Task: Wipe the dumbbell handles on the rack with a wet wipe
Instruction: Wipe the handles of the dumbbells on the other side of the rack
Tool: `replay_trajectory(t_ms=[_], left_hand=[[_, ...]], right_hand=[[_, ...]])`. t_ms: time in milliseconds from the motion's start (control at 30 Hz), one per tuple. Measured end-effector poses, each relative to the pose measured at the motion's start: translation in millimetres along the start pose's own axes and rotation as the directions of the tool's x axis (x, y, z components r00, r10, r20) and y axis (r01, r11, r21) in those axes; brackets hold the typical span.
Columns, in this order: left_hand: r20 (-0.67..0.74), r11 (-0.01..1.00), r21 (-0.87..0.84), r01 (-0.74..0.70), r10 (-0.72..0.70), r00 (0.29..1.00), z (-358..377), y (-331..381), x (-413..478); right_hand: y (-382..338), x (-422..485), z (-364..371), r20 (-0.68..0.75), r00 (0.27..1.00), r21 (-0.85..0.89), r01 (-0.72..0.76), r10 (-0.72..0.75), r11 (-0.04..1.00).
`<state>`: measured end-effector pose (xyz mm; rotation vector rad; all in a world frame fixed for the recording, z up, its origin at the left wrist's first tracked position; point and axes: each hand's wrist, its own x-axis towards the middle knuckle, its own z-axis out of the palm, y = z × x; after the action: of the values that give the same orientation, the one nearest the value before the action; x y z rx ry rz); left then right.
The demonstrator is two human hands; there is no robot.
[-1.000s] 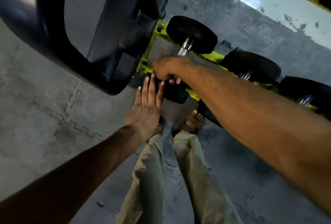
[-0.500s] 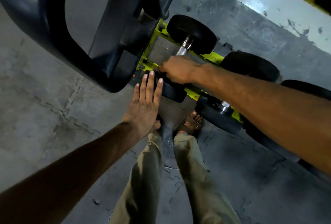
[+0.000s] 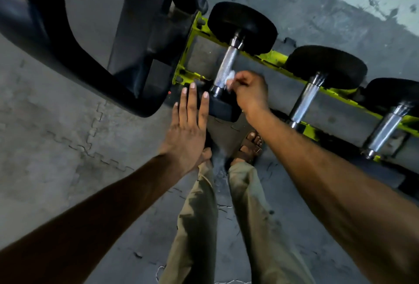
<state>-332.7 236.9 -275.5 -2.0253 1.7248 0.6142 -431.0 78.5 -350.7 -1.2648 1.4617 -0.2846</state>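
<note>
Right hand [image 3: 249,94] pinching crumpled white wet wipe [image 3: 230,78] against knurled chrome dumbbell handle [image 3: 225,64], centre frame, yellow-green metal rack [image 3: 275,56] beneath, left hand [image 3: 187,131] extending alongside, fingers [image 3: 191,102] straight, released.

No writing, number, brand or sign can be read anywhere in the view. The black ends of the dumbbells [image 3: 242,25] are too dark to show any marking, and nothing legible stands on the yellow-green rack [image 3: 274,57].
</note>
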Motion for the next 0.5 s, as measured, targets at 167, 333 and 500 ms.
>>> replay_trajectory(t_ms=[167,333,500], left_hand=[[0.005,1.000,-0.014,-0.024,0.024,1.000,5.5,-2.7,0.8],[0.018,0.999,-0.019,-0.033,0.034,0.999,-0.3,-1.2,-5.3],[-0.001,0.998,-0.013,-0.064,0.064,0.998,1.8,-7.6,0.8]], right_hand=[[-26.7,50.9,2.3,-0.042,0.949,0.473,-0.255,0.311,0.843],[-14.6,2.9,2.6,0.267,0.897,0.339,-0.430,0.353,0.836],[-40.1,67.4,9.4,0.323,0.862,0.796,-0.471,0.392,0.380]])
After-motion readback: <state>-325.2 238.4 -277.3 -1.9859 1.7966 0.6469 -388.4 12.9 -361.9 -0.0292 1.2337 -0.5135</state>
